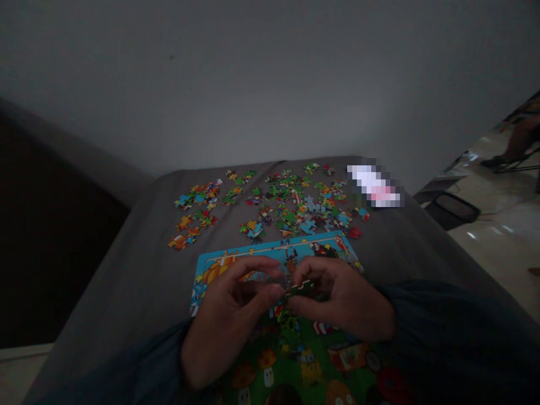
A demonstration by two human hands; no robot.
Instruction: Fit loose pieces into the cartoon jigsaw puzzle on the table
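Note:
Between the thumb and fingers of my right hand (346, 301) is a dark green jigsaw puzzle piece (301, 288), seen partly edge-on. My left hand (236, 315) is beside it with thumb and fingers apart. Its thumb tip comes close to the piece's left end; whether they touch I cannot tell. Both hands are above a colourful jigsaw puzzle (270, 247) with a light blue border. Orange shapes and stars show in its upper part, mushrooms on green in its lower part. My hands hide its middle.
Many loose puzzle pieces (291, 216) lie scattered beyond the puzzle on the grey cloth-covered table (139, 270). A blurred-out bright object (375, 185) lies at the far right. A pale wall (261, 84) rises behind the table. Part of a person's leg (517, 143) shows at right.

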